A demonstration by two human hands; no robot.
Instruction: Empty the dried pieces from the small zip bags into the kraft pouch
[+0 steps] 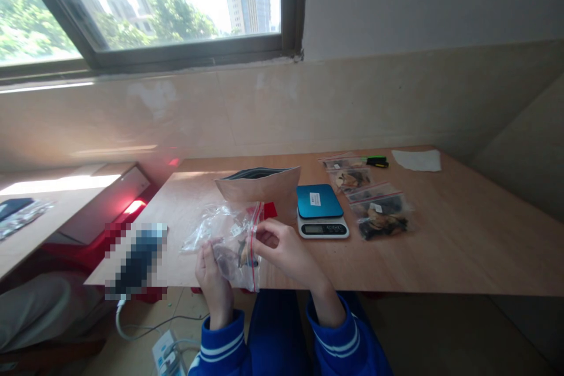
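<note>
A clear zip bag (231,267) with a red-lined seal is held sideways between my two hands, close to the table's front edge. My left hand (214,276) grips its bottom end, fingers closed on the plastic. At the red seal, my right hand (284,247) pinches the bag's opening edge. A few brown and dark dried pieces (245,252) show inside near the seal. More clear plastic bags (207,226) lie just behind. Beyond them stands an open brown paper pouch (264,185), with a small red piece (270,210) by its base.
Right of my hands sits a kitchen scale (320,208) with a blue top. Filled zip bags (381,214) lie beyond it, with a black-and-green cutter (376,161) and white paper (416,160) behind. A cabled phone (141,261) rests at the left edge; a power strip (168,355) is below.
</note>
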